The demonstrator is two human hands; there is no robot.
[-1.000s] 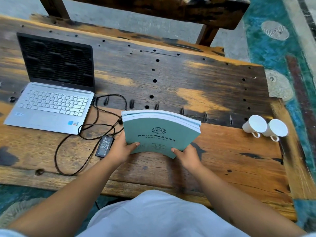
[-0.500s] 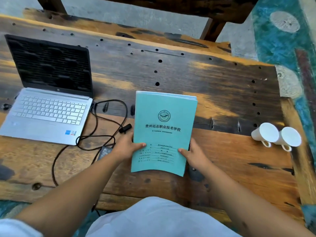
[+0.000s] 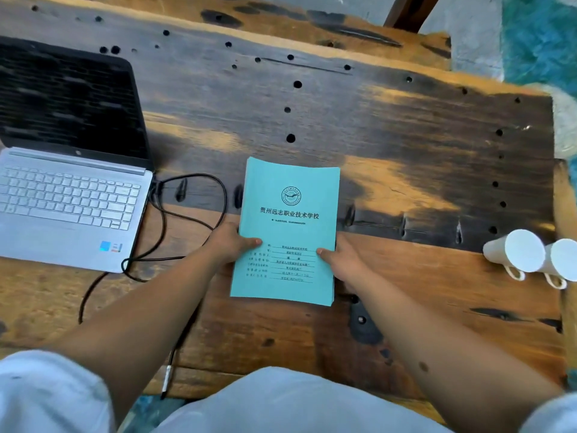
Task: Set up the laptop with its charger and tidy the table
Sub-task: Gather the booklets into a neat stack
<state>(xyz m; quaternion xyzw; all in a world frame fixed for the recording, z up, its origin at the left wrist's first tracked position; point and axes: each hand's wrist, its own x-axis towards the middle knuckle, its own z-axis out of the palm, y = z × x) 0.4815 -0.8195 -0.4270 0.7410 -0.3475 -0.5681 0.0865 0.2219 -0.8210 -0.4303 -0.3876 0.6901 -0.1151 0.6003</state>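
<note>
While the left hand (image 3: 229, 243) grips the left edge of the teal booklet (image 3: 285, 231), thumb pressed on its cover, the right hand (image 3: 342, 260) clamps the opposite edge likewise. Between them the thin stack lies flat on the worn, hole-pocked wooden table (image 3: 406, 145). Left of it, a black charger cable (image 3: 199, 195) loops to the open silver laptop (image 3: 68, 195); two white cups (image 3: 530, 254) lie tipped far right.

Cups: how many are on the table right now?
2. Both lie on their sides at the table's right edge: one cup, the other cup touching it, partly cut off by the frame.
</note>
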